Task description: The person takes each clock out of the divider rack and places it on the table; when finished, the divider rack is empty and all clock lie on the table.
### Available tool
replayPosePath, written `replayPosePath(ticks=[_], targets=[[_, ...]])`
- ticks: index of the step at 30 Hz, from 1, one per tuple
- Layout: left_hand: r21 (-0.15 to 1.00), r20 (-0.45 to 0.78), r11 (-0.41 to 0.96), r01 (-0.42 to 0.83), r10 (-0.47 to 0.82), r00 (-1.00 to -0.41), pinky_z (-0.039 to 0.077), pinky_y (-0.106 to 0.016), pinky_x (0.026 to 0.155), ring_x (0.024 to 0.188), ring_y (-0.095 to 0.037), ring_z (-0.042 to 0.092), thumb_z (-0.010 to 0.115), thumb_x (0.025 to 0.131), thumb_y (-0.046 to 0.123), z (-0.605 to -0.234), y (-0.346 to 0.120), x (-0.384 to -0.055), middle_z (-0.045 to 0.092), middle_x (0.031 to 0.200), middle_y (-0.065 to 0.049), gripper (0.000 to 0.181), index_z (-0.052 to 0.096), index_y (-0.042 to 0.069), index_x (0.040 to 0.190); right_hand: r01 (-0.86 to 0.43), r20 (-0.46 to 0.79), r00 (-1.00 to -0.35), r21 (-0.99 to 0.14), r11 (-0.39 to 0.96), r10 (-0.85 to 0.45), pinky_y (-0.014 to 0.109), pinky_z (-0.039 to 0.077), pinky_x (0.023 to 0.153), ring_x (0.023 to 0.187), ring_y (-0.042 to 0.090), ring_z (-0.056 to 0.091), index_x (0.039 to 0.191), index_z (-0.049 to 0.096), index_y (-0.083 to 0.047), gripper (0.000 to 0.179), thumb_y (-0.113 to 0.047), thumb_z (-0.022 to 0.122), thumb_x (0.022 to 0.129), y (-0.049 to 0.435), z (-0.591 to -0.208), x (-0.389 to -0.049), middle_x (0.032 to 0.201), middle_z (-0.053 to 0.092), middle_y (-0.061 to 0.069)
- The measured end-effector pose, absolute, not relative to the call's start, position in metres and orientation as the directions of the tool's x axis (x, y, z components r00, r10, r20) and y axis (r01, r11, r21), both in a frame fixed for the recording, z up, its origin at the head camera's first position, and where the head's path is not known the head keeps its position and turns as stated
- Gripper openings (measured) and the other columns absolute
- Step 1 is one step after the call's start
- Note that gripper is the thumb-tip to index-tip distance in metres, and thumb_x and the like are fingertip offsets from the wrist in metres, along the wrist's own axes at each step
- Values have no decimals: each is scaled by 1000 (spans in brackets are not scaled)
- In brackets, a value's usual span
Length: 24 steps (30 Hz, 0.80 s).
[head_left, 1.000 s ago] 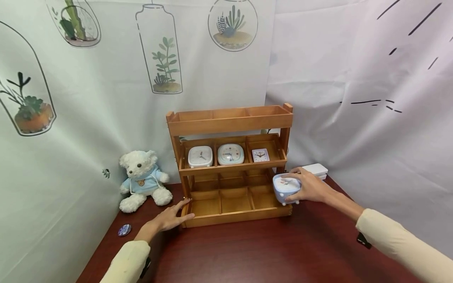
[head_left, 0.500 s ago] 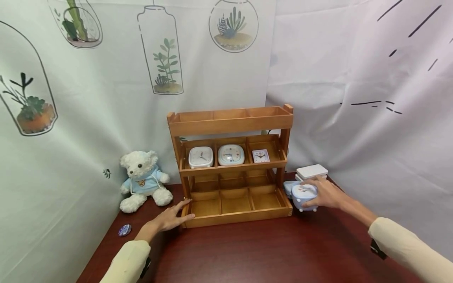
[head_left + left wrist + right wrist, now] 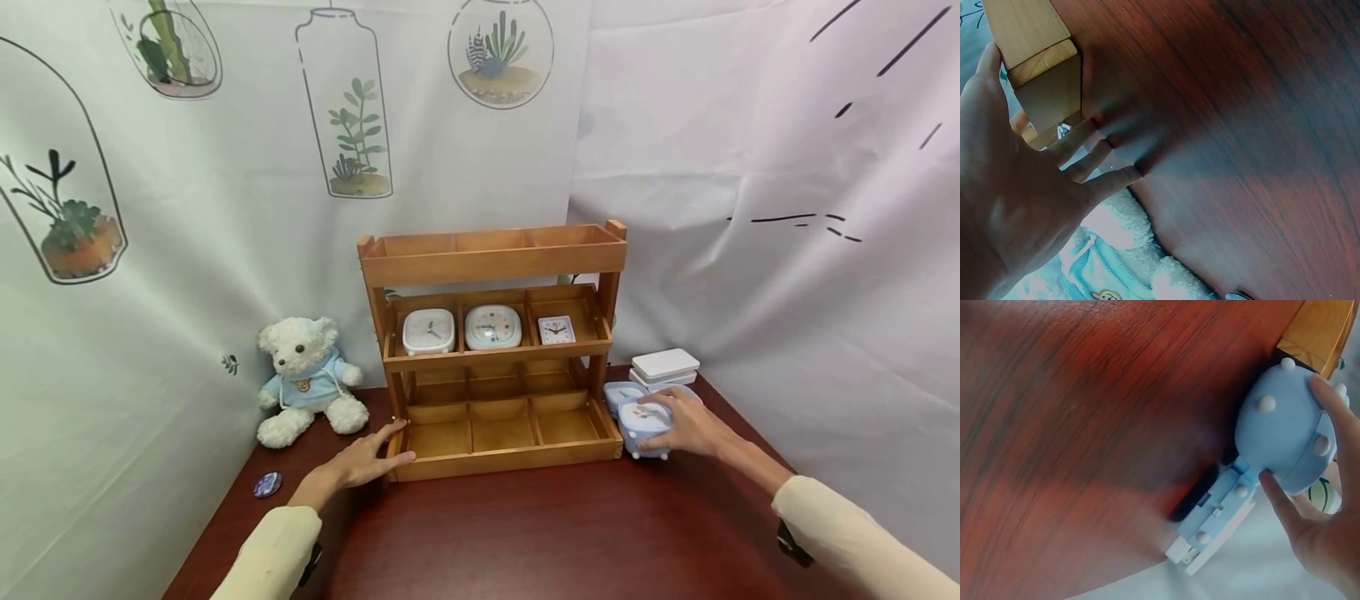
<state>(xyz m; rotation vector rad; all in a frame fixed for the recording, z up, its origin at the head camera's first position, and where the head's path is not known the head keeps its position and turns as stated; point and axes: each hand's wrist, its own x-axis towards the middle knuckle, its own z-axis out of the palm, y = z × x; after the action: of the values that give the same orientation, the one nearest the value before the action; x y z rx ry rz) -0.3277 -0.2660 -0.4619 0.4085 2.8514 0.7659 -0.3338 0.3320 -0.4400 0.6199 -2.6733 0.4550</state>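
Observation:
At the right end of the wooden rack (image 3: 510, 457), my right hand (image 3: 693, 427) grips a light-blue alarm clock (image 3: 642, 435) with small white feet. In the right wrist view, thumb and fingers curve round the clock's rounded blue body (image 3: 1275, 428). Other light-blue clocks (image 3: 615, 392) sit right behind it, partly hidden by the held clock and the hand. My left hand (image 3: 362, 460) rests against the left end of the rack's lowest tier, its fingers spread and straight. The middle tier holds a white clock (image 3: 429, 332), a pale-green-rimmed clock (image 3: 492, 327) and a small square lilac clock (image 3: 557, 330).
A white teddy bear (image 3: 306, 379) in a blue hoodie sits left of the rack. A round blue-and-white object (image 3: 267, 484) lies near the table's left edge. White boxes (image 3: 665, 364) are stacked at the back right. Printed cloth walls enclose the dark red table (image 3: 510, 542).
My right hand has carried the blue clock from over the rack's lower right corner out to the right and down beside the other blue clocks. The left hand has stayed put.

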Motion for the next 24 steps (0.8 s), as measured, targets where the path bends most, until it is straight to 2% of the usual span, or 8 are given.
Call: replayPosePath(ticks=[11, 19, 24], targets=[[538, -76, 810, 234, 323, -943, 29, -73, 110, 148, -53, 29, 60, 98, 63, -461, -266, -328, 24, 170, -20, 84, 32, 20, 165, -490, 411, -836, -255, 834, -365, 62, 53, 85, 110, 45, 61, 129, 68, -2, 81, -45, 97, 67, 329, -444, -343, 124, 61, 32], [531, -74, 813, 239, 325, -943, 29, -73, 110, 148, -53, 30, 60, 98, 63, -461, -267, -329, 23, 170, -19, 85, 32, 19, 165, -526, 424, -808, -207, 825, -409, 60, 52, 84, 111, 44, 61, 130, 67, -2, 79, -44, 96, 69, 330, -439, -343, 126, 61, 30], [526, -79, 818, 233, 320, -944, 29, -74, 110, 148, -53, 30, 59, 98, 64, -462, -269, -329, 22, 170, -19, 85, 31, 20, 165, -539, 442, -794, -195, 820, -417, 63, 50, 88, 116, 48, 60, 131, 67, -2, 78, -43, 94, 72, 325, -429, -339, 130, 61, 31]])
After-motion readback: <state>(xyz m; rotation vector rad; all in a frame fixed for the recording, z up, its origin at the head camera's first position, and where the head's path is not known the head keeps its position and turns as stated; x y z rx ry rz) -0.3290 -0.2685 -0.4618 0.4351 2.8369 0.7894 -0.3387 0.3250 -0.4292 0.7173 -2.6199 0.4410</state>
